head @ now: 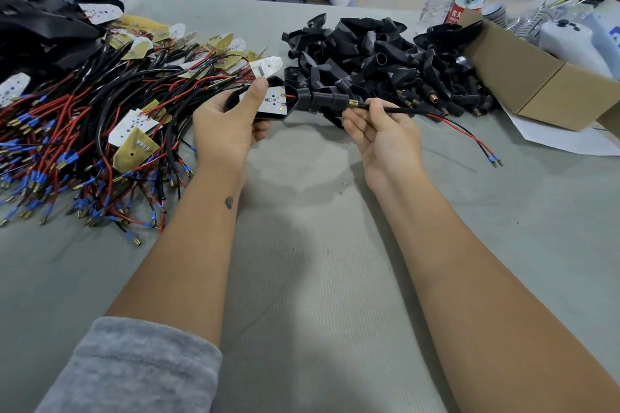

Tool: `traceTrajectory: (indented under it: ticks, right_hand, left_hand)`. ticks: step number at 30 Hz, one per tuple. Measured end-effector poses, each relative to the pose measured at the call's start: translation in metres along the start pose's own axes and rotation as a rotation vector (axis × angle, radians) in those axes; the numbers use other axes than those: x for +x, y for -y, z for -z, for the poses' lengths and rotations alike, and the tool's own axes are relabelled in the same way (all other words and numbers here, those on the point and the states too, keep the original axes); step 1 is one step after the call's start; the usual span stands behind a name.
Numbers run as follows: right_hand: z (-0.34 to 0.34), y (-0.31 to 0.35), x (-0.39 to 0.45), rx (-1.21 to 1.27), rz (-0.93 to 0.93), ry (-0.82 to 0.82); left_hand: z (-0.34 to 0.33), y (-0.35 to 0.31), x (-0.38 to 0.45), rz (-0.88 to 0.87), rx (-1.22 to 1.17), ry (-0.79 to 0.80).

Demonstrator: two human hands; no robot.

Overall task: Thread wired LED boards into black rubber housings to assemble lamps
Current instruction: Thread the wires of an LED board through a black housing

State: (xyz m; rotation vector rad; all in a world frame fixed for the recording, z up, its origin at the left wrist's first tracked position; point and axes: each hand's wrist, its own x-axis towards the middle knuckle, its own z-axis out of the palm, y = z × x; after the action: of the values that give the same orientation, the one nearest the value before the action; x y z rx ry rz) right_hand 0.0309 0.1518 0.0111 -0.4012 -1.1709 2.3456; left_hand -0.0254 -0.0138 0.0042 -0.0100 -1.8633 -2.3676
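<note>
The black rubber housing sits just above frame centre, lifted off the tabletop, w/ its long axis running left-right: wide shell end in my left hand, narrow neck pointing right toward my right hand. The LED board lies face-up in the shell, white, and my left thumb presses flat on its left part while the other fingers curl under the housing, so that hand is clamped round it.

The wire exits the neck thru a brass threaded tip and carries on rightward along the same axis, then droops down-right to two red/black leads w/ blue crimp terminals lying on the tabletop. My right hand is palm-up, thumb and forefinger pinching the black sheath just right of the brass tip; other fingers loosely curled below.

So the pull direction, I reckon, is straight right, in line w/ the neck. Board's right edge looks near the neck's mouth but I can't tell if fully seated.

Both forearms come up from the bottom edge, converging; left wrist bent inward.

Spare wired boards heap at left, empty housings upper centre-right.
</note>
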Motion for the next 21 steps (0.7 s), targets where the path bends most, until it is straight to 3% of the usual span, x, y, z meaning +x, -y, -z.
traceTrajectory:
  ticks: [6,9,14,21]
  right_hand:
    - [0.002,-0.0019,0.0019,0.032,-0.052,0.086]
    - [0.0047,-0.0015,0.0041,0.022,-0.064,0.087]
    - [0.0042,-0.0012,0.0073,0.04,-0.111,-0.035]
    - [0.0048,0.0004,0.008,0.178,-0.028,-0.167]
  left_hand:
    - [0.0019,-0.004,0.0028,0.179,-0.323,0.136]
    - [0.0027,-0.0023,0.0045,0.251,-0.333,0.193]
    - [0.003,0.0008,0.0061,0.232,-0.321,0.071]
    - [0.0039,0.0025,0.0086,0.205,-0.317,-0.052]
